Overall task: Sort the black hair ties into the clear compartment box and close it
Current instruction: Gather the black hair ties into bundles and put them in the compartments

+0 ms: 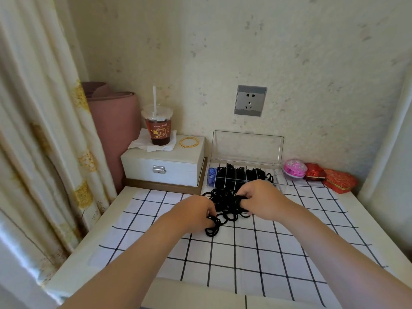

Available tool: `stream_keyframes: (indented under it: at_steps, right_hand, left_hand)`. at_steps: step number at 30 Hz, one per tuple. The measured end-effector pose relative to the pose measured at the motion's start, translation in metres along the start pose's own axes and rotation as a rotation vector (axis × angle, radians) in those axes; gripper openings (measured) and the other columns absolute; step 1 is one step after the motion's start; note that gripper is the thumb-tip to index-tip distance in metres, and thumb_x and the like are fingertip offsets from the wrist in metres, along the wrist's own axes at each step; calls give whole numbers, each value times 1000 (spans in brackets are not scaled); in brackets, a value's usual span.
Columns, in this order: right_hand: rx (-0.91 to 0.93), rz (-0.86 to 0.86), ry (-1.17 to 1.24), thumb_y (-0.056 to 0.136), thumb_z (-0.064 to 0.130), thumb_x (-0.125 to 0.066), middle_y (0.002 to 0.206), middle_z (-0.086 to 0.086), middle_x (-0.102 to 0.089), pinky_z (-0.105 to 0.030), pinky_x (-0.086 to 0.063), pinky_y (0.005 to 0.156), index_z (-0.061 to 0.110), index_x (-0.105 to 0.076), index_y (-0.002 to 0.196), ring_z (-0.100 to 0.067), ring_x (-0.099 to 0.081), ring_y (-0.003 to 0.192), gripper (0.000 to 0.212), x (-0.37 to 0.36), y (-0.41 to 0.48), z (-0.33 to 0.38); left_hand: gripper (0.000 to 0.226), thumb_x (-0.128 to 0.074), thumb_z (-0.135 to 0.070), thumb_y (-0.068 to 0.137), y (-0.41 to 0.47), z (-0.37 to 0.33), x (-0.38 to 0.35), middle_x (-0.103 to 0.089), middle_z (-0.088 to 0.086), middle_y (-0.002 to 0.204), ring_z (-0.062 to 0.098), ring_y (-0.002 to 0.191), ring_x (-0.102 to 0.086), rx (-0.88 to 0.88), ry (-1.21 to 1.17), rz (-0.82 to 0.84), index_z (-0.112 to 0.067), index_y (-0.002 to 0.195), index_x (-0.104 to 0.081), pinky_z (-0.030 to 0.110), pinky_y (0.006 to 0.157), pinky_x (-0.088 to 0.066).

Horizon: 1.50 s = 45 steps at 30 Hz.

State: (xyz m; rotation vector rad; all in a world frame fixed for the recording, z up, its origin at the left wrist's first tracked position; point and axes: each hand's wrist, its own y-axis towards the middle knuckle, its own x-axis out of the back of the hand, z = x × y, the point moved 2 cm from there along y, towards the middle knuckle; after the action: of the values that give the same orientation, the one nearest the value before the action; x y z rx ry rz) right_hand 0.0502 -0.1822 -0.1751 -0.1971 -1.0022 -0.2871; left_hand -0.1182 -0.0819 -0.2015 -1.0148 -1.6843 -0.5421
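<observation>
Small writing was printed on the cup (pixel 157 130) of dark drink, but it could not be read. Both arms were stretched forward over the checked cloth (pixel 245 253). The left hand (pixel 194 211) was curled down, and some hair ties (pixel 225 201) were pinched in its fingers at the pile's near left edge. The right hand (pixel 260 197) was curled too, and ties were gripped at the pile's far right side. The pile was laid just in front of the clear box (pixel 277 175). The box was set long side left to right by the wall. Its lid (pixel 247 146) was stood up at the back, and black ties were in its slots.
</observation>
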Motion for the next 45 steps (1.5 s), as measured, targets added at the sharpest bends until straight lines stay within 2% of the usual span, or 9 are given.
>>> stream_keyframes:
  at_steps: [4, 8, 15, 21, 27, 31, 38, 42, 45]
  right_hand:
    - [-32, 4, 92, 94, 17, -63, 77, 6, -72, -20, -50, 45, 30, -71, 89, -11, -73, 63, 16, 5, -2, -3]
    - [-38, 25, 93, 93, 15, -61, 78, -1, -72, -31, -58, 54, 26, -73, 92, -9, -65, 54, 16, 5, -3, -3]
    - [-62, 80, 338, 97, 7, -53, 85, -10, -73, -24, -48, 41, 17, -71, 97, -17, -72, 59, 21, 10, -4, 4]
    - [-62, 185, 544, 95, 4, -50, 75, -8, -74, -22, -39, 39, 5, -70, 101, -22, -68, 56, 21, 6, -10, 22]
    - [-99, 93, 441, 92, 8, -55, 73, -7, -74, -22, -39, 38, 10, -70, 96, -22, -69, 55, 15, -1, -8, 19]
    - [-67, -41, 293, 86, 14, -62, 67, -2, -73, -23, -49, 43, 15, -72, 87, -21, -71, 52, 9, -1, -9, 17]
    - [39, -154, 80, 83, 25, -69, 63, 5, -66, -28, -50, 55, 22, -69, 78, -6, -58, 54, 5, -8, -9, 19]
    - [-7, -66, 215, 82, 20, -67, 68, -1, -71, -35, -57, 57, 22, -72, 83, -9, -60, 53, 5, -9, -7, 17]
    - [-70, 50, 364, 86, 22, -66, 82, -3, -75, -27, -51, 49, 20, -74, 92, -13, -66, 58, 10, -4, -9, 17]
  left_hand:
    - [29, -66, -26, 89, 1, -6, -1, -64, -5, 115, 16, 102, -60, 37, 69, -3, -28, 118, -67, 27, 87, -51]
    - [17, -62, -26, 89, 2, -9, -1, -65, -5, 104, 13, 92, -60, 52, 13, 9, -26, 106, -67, 25, 78, -50]
    - [5, -67, -24, 89, 6, -4, 10, -64, -10, 78, 4, 71, -58, 119, -467, -100, -27, 92, -69, 18, 66, -45]
    - [12, -68, -16, 90, 6, -9, 7, -73, 3, 92, 12, 76, -69, 203, -814, -62, -25, 91, -75, 24, 75, -59]
    - [20, -64, -14, 93, 3, -20, 13, -75, 9, 94, 12, 78, -68, 183, -1233, 179, -4, 109, -72, 27, 80, -59]
    - [27, -55, -19, 98, 2, -24, 14, -73, 13, 93, 21, 85, -69, 176, -1450, 249, 0, 112, -67, 39, 96, -54]
    - [25, -61, -11, 95, 6, -16, 7, -72, 9, 106, 13, 91, -67, 95, -1206, 160, -8, 118, -69, 27, 90, -55]
    - [26, -56, -11, 99, 7, -14, 7, -72, 11, 107, 13, 91, -69, 97, -1084, 104, -8, 121, -68, 26, 88, -56]
    - [26, -54, -12, 99, 8, -14, 8, -73, 11, 109, 15, 96, -69, 88, -1035, 81, -11, 120, -69, 29, 90, -57]
